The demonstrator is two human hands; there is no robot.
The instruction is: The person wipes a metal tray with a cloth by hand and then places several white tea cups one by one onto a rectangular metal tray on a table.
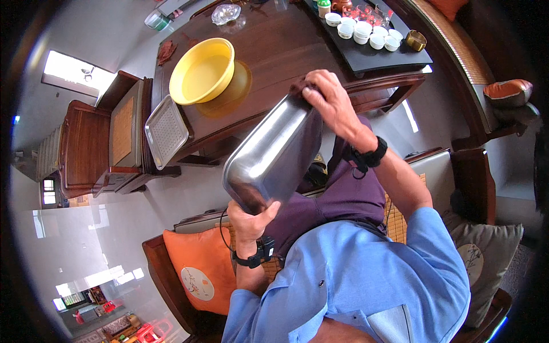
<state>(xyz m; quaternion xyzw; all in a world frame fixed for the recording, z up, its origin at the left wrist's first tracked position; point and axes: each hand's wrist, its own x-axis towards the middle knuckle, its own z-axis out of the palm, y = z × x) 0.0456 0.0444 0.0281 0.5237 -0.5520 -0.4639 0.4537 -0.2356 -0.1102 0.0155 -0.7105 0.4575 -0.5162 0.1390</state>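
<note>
Tilted above my lap is a deep stainless steel pan (268, 152), its outer side and base turned towards me. My left hand (251, 221) grips its near lower corner, thumb against the metal. At the far upper end, my right hand (328, 98) presses a dark reddish-brown cloth (305, 85) against the rim. The pan's inside is hidden from me. A yellow plastic basin (203, 70) rests on the dark wooden table (274, 77) beyond. Beside the basin, a perforated metal tray (167, 133) juts over the table's left edge.
White teacups (362, 32) and a brass-coloured bowl (416, 40) stand on a black tea tray (386, 60) at the right. A crumpled cloth (167, 52) and a clear plastic container (225, 14) lie on the table. A wooden armchair (124, 128) stands left; an orange cushion (199, 266) is beside me.
</note>
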